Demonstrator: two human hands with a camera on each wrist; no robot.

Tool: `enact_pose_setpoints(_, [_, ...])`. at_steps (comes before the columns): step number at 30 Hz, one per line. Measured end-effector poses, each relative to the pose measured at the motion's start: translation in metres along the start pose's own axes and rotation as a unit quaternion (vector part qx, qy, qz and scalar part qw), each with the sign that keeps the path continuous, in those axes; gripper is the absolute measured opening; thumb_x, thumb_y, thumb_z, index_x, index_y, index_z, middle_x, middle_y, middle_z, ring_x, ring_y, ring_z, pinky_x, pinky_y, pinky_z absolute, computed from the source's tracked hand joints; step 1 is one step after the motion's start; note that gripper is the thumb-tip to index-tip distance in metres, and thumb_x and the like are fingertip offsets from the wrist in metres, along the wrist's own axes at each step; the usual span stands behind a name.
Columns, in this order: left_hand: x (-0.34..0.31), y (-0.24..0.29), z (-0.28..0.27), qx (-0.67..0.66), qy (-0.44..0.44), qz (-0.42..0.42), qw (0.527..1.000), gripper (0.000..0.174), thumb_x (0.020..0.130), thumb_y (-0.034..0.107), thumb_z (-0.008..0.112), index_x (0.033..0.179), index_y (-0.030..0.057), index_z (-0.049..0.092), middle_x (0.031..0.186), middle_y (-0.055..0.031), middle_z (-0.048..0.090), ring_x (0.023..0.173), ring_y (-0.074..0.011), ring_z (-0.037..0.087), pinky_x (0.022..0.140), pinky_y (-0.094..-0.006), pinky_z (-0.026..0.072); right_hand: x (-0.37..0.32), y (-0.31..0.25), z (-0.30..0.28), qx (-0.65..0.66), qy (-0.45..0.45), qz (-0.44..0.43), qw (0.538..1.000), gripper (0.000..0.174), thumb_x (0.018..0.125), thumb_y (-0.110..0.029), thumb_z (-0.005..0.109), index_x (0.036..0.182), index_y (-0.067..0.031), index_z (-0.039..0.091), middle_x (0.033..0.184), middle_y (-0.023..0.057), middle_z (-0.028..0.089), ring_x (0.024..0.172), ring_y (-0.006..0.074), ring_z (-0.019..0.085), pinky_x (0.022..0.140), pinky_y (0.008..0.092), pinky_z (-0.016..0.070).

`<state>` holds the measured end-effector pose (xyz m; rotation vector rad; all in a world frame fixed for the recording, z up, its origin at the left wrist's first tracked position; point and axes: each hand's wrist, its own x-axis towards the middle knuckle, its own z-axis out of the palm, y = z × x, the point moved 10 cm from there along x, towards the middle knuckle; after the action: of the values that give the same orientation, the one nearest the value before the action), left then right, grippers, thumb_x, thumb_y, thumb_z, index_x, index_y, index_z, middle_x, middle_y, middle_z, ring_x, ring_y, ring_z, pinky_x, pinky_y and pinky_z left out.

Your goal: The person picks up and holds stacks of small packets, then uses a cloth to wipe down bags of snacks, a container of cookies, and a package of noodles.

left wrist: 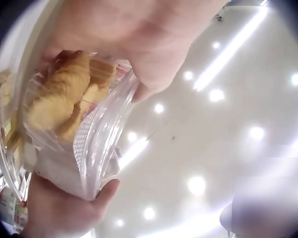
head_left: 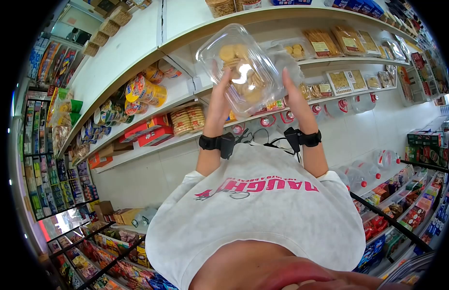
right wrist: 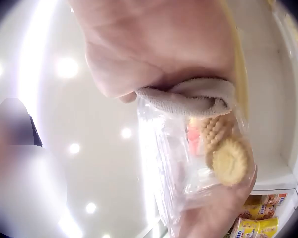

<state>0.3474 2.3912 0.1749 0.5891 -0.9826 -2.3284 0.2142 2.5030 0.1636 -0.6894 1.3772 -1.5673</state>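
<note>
A clear plastic box (head_left: 214, 48) of round golden cookies (head_left: 243, 79) is held up in front of the shelves, tilted. My left hand (head_left: 220, 99) grips its left side, the thumb along the wall. At the opposite side my right hand (head_left: 298, 99) holds a greyish-white cloth (right wrist: 188, 101) against the box. In the right wrist view the cloth is bunched between palm and plastic. Ridged cookies (left wrist: 64, 91) show through the wall in the left wrist view, where the lid's rim faces the ceiling. Some fingers of both hands are hidden behind the box.
Behind the box, white shelves (head_left: 178, 99) carry instant noodle cups (head_left: 144, 89), red boxes (head_left: 156, 137), stacked round biscuits (head_left: 188, 120) and packaged noodles (head_left: 321, 43). Large water bottles (head_left: 364, 102) stand below. Snack racks (head_left: 103, 246) flank the person on both sides.
</note>
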Motion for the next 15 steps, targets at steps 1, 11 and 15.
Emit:
enact_pose_setpoints(1, [-0.003,-0.002,-0.003,0.029,0.014,-0.002,0.999,0.077,0.094,0.033,0.062,0.15,0.0049,0.018,0.136,-0.0142,0.046,0.125,-0.0241,0.048,0.1,-0.0357,0.0439,0.002,0.002,-0.005,0.012,0.006,-0.003,1.0,0.078,0.099,-0.054,0.038,0.149,0.0042,0.023,0.153,0.015,0.03,0.143,0.0215,0.025,0.116,0.0301,0.0171])
enact_pose_setpoints(11, [-0.031,0.03,0.057,0.33,-0.101,0.111,0.932,0.087,0.088,0.029,0.065,0.155,0.0104,0.012,0.158,-0.0123,0.016,0.131,-0.0259,0.039,0.108,-0.0365,0.0331,0.007,-0.085,-0.004,0.129,-0.043,-0.071,0.988,0.067,0.099,-0.053,0.041,0.144,-0.0034,0.036,0.142,0.0076,0.046,0.129,0.018,0.045,0.108,0.034,0.035])
enact_pose_setpoints(15, [-0.036,0.017,0.081,0.295,-0.168,0.083,0.937,0.09,0.086,0.028,0.065,0.155,0.0069,0.012,0.159,-0.0121,0.014,0.13,-0.0248,0.039,0.109,-0.0366,0.0305,0.006,-0.106,-0.012,0.093,-0.022,-0.128,0.987,0.071,0.098,-0.06,0.036,0.14,-0.0024,0.043,0.134,0.0072,0.052,0.122,0.0156,0.05,0.101,0.0301,0.0403])
